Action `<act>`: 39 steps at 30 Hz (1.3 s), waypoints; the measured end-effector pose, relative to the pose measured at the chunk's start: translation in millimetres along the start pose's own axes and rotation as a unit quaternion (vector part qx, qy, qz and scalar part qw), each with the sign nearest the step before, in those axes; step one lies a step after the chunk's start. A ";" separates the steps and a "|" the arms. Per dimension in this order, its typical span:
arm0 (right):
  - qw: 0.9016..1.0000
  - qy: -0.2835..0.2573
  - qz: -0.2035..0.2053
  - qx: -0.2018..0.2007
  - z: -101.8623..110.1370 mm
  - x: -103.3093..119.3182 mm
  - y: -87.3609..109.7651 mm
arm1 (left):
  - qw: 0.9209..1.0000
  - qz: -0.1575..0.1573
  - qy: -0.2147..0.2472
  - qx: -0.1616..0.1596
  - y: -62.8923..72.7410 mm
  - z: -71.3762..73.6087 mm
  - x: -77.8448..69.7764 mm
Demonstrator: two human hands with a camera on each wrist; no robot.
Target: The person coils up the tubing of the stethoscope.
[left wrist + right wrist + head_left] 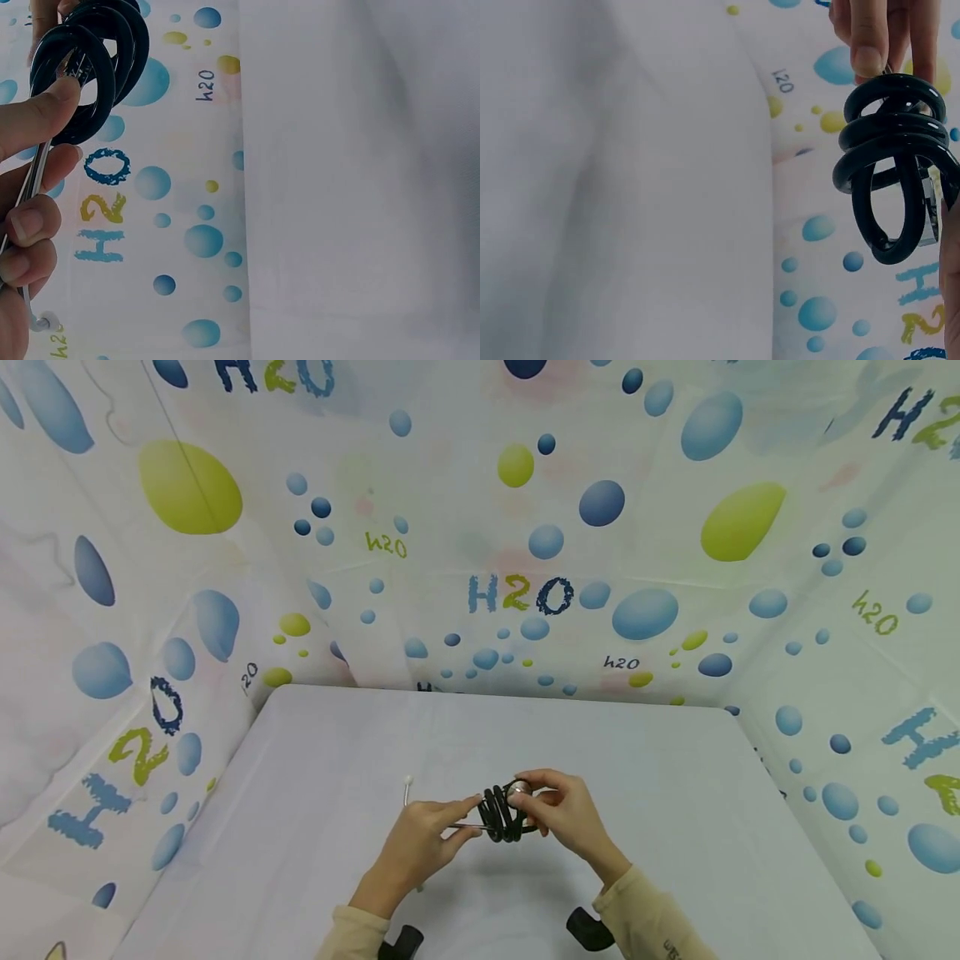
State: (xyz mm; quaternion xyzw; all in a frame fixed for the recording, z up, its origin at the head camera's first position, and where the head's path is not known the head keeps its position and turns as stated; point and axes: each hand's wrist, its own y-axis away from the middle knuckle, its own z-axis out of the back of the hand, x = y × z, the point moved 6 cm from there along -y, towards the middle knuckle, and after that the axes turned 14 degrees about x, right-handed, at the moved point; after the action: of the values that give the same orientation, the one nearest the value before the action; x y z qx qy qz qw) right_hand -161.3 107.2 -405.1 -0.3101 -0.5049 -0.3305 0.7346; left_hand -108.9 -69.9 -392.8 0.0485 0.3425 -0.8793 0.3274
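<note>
Head: held up over white table (652, 752), black coil (497, 815) between both hands. Left hand (420, 842) gripping thin metal rod (463, 826); right hand (566, 812) pinching coil's other end, at shiny silver knob (519, 788).

Left wrist: visible only here, left fingers curled round rod, close to its white tip (46, 322).

Right wrist: clearest here, glossy thick rings stacked above long hanging loop (910, 202); flat silvery piece (930, 217) partly behind.
</note>
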 end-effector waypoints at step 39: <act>0.985 -0.026 -0.116 0.126 7.3 -17.0 -8.3 | 1.000 -0.017 0.010 0.004 -0.2 -4.3 3.1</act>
State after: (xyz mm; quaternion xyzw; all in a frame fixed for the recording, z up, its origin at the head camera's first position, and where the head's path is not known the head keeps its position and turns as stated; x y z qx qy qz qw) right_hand -176.4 111.0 -418.0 -0.1632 -0.5938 -0.3391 0.7112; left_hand -112.1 -68.7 -396.9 0.0530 0.3434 -0.8855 0.3086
